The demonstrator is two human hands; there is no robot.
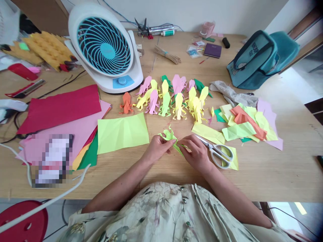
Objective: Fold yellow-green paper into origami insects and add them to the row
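Observation:
Between my two hands is a folded light-green paper figure (168,135) with thin limbs sticking up. My left hand (159,146) pinches its body from the left. The fingers of my right hand (194,151) are closed on its lower right end. Just beyond stand several finished paper figures (179,107) in pink, yellow, green and orange. Beside my right hand lie white-handled scissors (222,155), partly over yellow paper pieces (209,133). A creased lime-green sheet (123,133) lies flat to the left of my left hand.
A white fan (104,50) stands at the back left. Coloured paper sheets (63,111) and a blurred phone (51,161) lie at left. Paper scraps (248,122), a grey cloth (233,94) and a teal bag (262,60) are at right. A white cable (63,195) crosses the lower left.

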